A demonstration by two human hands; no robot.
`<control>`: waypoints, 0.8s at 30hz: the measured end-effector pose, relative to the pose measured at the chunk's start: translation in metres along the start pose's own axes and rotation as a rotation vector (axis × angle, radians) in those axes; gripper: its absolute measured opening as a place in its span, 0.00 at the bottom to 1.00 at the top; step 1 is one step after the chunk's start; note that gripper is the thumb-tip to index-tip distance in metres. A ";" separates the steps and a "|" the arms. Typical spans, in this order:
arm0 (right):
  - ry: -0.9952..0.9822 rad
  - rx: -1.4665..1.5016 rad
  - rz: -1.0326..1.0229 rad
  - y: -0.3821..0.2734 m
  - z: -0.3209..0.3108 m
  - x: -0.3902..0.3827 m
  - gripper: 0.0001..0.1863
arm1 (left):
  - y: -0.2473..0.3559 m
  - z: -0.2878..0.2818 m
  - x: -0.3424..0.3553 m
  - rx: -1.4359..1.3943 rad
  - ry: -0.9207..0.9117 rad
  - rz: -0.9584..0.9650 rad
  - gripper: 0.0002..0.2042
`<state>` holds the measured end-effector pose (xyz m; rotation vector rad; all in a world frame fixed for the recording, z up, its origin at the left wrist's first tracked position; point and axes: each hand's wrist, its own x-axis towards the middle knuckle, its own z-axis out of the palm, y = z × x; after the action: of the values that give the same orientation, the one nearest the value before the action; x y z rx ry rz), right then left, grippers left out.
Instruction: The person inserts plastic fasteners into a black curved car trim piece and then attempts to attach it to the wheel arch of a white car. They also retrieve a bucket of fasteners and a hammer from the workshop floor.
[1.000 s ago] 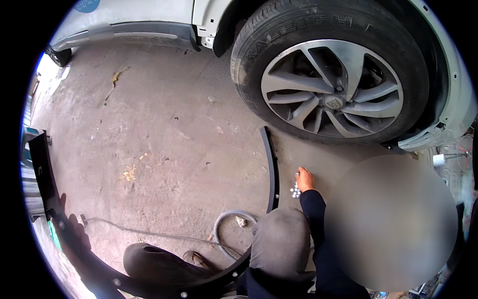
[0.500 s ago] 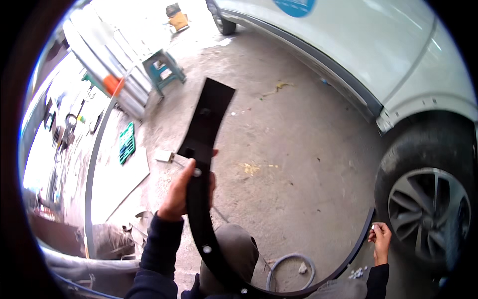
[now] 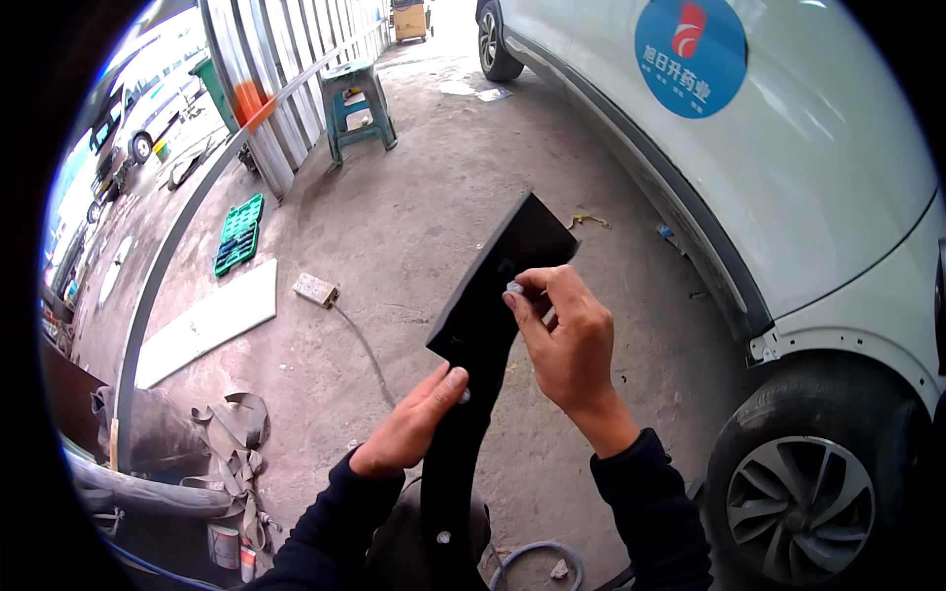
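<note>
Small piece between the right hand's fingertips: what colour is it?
The small piece is whitish; it shows best in the head view.

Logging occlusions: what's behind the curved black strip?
Behind the strip, a dark trousered knee shows at both lower edges, with floor farther up. Fingertips of the left hand and the knee's middle are covered.

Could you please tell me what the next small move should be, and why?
I would probably press the small white piece against the wide end of the black curved strip: the right hand pinches it right by that end, the left hand holds the strip lower down, and a similar white stud sits farther along it.
</note>
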<state>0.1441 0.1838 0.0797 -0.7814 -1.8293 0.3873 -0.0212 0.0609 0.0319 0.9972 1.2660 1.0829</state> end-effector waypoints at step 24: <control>-0.010 -0.166 -0.022 0.003 0.038 0.004 0.07 | 0.017 -0.020 0.008 0.049 -0.162 0.037 0.22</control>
<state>0.1095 0.1923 0.0661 -0.8730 -1.8955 0.2270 -0.0419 0.0722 0.0456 1.1260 1.1511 0.9827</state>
